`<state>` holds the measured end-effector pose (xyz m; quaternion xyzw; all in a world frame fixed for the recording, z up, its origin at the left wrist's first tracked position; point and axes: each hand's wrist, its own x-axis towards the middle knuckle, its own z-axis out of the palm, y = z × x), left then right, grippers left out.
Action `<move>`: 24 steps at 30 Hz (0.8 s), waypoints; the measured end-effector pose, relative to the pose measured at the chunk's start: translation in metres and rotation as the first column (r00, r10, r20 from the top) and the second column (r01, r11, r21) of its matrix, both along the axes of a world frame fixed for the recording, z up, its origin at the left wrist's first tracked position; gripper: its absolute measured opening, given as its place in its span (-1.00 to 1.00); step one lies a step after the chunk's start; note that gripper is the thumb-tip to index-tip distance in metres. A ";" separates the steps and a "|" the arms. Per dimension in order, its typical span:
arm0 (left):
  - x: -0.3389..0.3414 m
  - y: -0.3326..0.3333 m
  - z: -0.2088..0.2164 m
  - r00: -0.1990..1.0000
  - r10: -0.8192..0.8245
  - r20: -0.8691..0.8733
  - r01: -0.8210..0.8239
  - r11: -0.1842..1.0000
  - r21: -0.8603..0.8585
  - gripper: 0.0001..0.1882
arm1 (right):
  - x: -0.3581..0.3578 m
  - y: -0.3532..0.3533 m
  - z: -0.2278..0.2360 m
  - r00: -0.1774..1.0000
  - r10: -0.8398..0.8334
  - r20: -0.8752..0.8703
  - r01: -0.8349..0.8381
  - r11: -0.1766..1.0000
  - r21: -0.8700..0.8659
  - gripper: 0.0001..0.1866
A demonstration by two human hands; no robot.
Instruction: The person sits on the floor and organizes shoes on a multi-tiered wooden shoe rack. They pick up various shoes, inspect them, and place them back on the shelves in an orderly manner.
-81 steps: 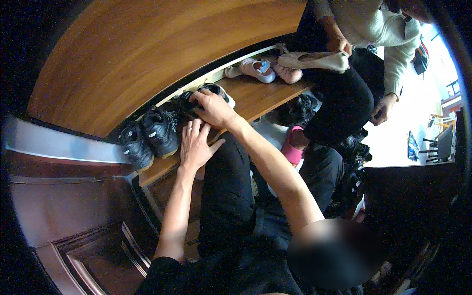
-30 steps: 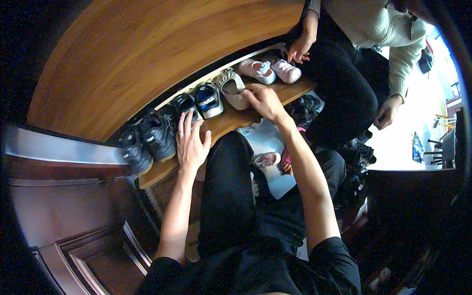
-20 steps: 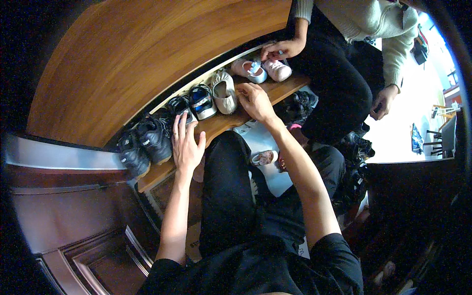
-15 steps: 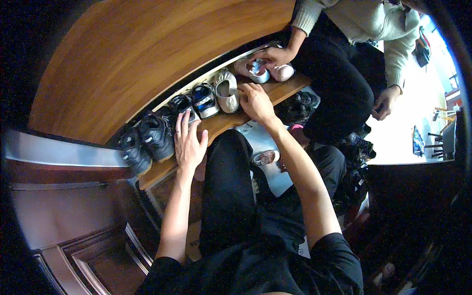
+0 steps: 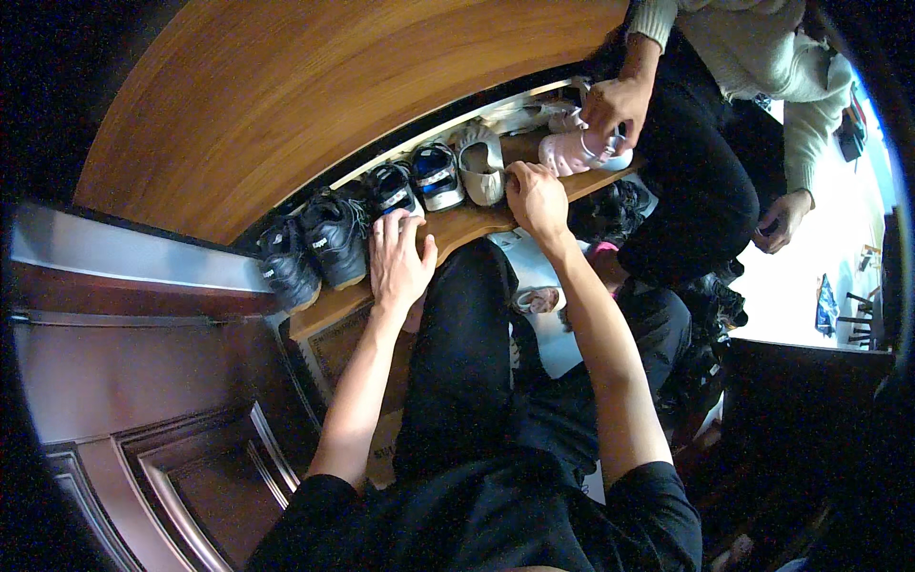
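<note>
Left hand [image 5: 398, 262] laid flat, fingers spread, palm down on wooden shelf [image 5: 456, 225] near front edge, fingertips touching heel of small black-and-blue shoe [image 5: 390, 188]. Right hand [image 5: 536, 197] curled, resting at shelf front edge, touching heel of beige slip-on shoe [image 5: 480, 163]; whether gripped cannot be told. Counted along shelf: two black sneakers [image 5: 313, 246] at left end, two black-and-blue shoes, one beige. Pink shoe [image 5: 575, 151] at right end held by another person's hand [image 5: 616, 105].

Wood cabinet [image 5: 286, 86], bright window rt.
</note>
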<state>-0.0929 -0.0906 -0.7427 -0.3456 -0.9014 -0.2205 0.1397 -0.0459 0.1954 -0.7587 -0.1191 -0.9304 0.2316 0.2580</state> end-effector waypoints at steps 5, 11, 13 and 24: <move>0.001 0.000 -0.001 1.000 0.016 0.008 -0.016 1.000 0.005 -0.71 | 0.001 -0.003 0.003 0.999 -0.008 -0.035 0.009 1.000 0.023 -0.83; 0.001 0.000 -0.001 0.999 0.018 -0.044 -0.017 0.999 0.032 -0.75 | 0.001 -0.001 -0.010 0.998 -0.066 0.017 0.066 0.997 0.046 -0.82; 0.000 0.003 -0.002 1.000 0.001 -0.017 0.000 0.999 0.047 -0.75 | 0.002 0.003 -0.006 0.997 -0.071 0.034 0.069 0.996 0.060 -0.83; 0.003 0.001 -0.001 0.998 0.033 0.049 -0.036 0.998 0.059 -0.82 | 0.002 -0.001 0.002 0.997 -0.056 0.048 0.054 0.997 0.054 -0.83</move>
